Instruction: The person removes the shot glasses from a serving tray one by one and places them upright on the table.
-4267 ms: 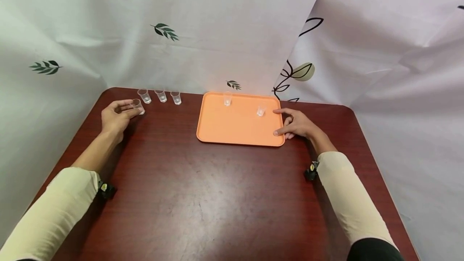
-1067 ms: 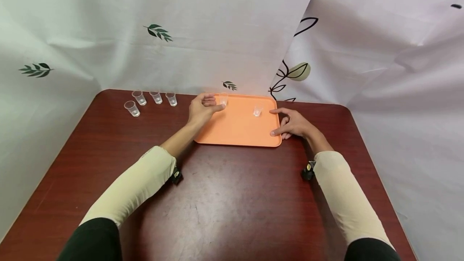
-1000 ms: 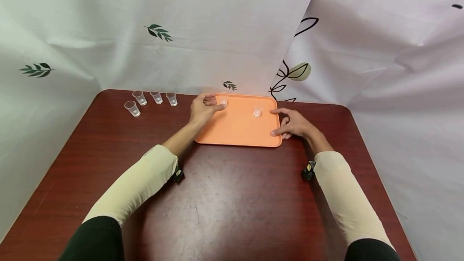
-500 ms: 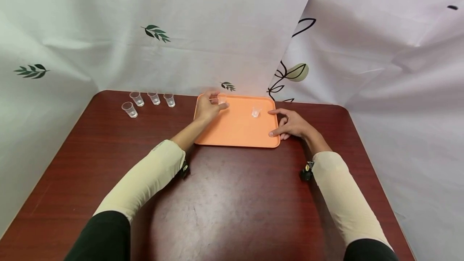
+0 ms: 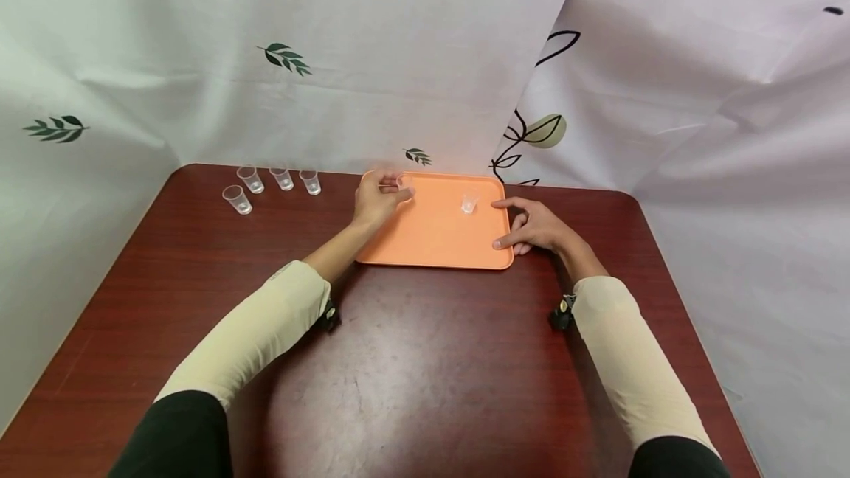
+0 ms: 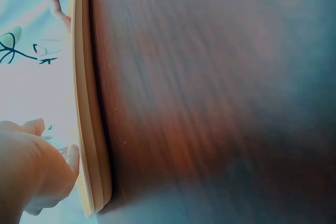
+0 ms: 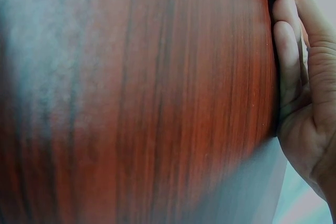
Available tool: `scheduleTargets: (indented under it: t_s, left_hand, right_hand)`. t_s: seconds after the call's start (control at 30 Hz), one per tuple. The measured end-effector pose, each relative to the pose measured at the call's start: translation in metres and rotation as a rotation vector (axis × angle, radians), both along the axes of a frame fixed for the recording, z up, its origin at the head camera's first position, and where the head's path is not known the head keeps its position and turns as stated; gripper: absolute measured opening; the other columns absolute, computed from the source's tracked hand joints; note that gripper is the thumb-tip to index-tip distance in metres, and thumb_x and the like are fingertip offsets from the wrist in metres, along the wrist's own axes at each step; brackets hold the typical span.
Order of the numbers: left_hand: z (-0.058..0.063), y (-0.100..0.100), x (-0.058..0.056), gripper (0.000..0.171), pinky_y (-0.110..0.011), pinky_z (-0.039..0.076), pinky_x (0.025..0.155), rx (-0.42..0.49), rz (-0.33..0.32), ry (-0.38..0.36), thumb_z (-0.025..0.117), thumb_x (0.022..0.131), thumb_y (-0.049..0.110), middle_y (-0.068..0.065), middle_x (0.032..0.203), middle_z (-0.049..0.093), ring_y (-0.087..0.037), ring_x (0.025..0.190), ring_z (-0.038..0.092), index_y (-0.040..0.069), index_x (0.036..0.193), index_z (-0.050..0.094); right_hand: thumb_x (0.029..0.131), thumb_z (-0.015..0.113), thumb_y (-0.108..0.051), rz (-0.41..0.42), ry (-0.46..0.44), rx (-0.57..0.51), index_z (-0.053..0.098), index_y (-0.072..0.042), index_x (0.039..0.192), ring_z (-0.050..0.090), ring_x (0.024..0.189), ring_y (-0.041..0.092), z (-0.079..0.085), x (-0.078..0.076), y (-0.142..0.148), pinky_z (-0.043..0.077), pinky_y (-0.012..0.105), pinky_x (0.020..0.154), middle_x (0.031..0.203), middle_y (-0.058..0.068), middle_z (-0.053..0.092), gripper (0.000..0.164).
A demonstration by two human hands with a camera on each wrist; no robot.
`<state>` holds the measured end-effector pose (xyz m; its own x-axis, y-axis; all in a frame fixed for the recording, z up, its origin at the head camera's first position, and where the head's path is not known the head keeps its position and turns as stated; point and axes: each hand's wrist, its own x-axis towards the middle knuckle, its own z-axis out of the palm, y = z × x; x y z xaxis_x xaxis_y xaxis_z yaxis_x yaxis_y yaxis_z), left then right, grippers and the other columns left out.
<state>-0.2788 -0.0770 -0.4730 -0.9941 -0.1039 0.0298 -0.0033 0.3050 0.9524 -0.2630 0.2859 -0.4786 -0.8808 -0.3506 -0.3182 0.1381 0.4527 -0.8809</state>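
On the orange tray (image 5: 434,242), my left hand (image 5: 375,201) reaches over the left end and pinches a small clear plastic cup (image 5: 404,184) between thumb and fingers. Fingers partly cover this cup. A second clear cup (image 5: 468,203) stands on the tray towards its right end. My right hand (image 5: 536,227) grips the tray's right rim, thumb and index finger over the edge. In the right wrist view, other fingers (image 7: 286,45) lie curled against the tray's outer side. The left wrist view shows the left hand (image 6: 42,169) above the tray's edge.
Several clear cups stand at the table's back left, among them a nearer cup (image 5: 237,200) and one by the back edge (image 5: 310,181). The dark red-brown table (image 5: 398,360) meets a pale leaf-printed cloth (image 5: 345,109) behind the tray.
My left hand has let go of a cup at the back left, moved right to the tray and closed round the cup there. The right hand stays on the tray's rim.
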Motion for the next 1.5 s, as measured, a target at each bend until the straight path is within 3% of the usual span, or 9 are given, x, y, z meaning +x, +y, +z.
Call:
scheduleTargets:
  t_s: [0.17,0.4,0.7,1.07,1.5]
  left_hand:
    - [0.012,-0.005,0.016,0.041,-0.035,0.064,0.103,0.002,-0.016,-0.001,0.090,0.097,0.014,-0.014,0.125,0.075,-0.032,0.118,0.076,0.002,0.134,0.077]
    - [0.025,-0.024,0.031,0.043,-0.015,0.059,0.087,0.056,-0.014,-0.007,0.091,0.095,0.012,-0.004,0.112,0.072,-0.018,0.108,0.071,-0.001,0.134,0.076]
    - [0.032,-0.056,0.045,0.048,-0.013,0.064,0.085,0.129,0.014,-0.048,0.090,0.096,0.007,0.000,0.111,0.069,-0.009,0.102,0.068,-0.004,0.138,0.072]
    - [0.041,-0.093,0.060,0.048,-0.011,0.058,0.084,0.096,0.053,-0.056,0.092,0.094,0.010,0.008,0.109,0.068,-0.007,0.102,0.068,0.000,0.137,0.072]
    - [0.042,-0.124,0.067,0.048,-0.008,0.059,0.085,0.162,0.129,-0.097,0.091,0.095,0.008,0.017,0.105,0.071,-0.003,0.104,0.067,0.006,0.138,0.073]
  right_hand:
    - [0.085,0.100,-0.006,0.002,-0.004,0.002,0.056,-0.015,0.163,0.067,0.049,0.009,0.001,0.000,0.000,0.064,0.027,0.053,0.065,0.000,0.066,0.091]
    - [0.084,0.101,-0.007,-0.004,-0.012,0.005,0.058,-0.016,0.162,0.067,0.049,0.010,0.003,0.001,-0.001,0.065,0.029,0.053,0.066,0.001,0.066,0.090]
    - [0.084,0.101,-0.008,-0.008,-0.015,0.013,0.057,-0.017,0.163,0.065,0.048,0.011,0.004,0.002,0.000,0.065,0.029,0.053,0.066,0.001,0.064,0.091]
    - [0.084,0.101,-0.006,-0.012,-0.019,0.013,0.056,-0.016,0.164,0.066,0.048,0.009,0.002,0.001,-0.001,0.065,0.029,0.054,0.066,0.000,0.063,0.092]
    - [0.083,0.101,-0.007,-0.006,-0.004,0.011,0.058,-0.017,0.163,0.065,0.048,0.009,0.001,0.001,-0.001,0.065,0.029,0.053,0.066,0.001,0.063,0.091]
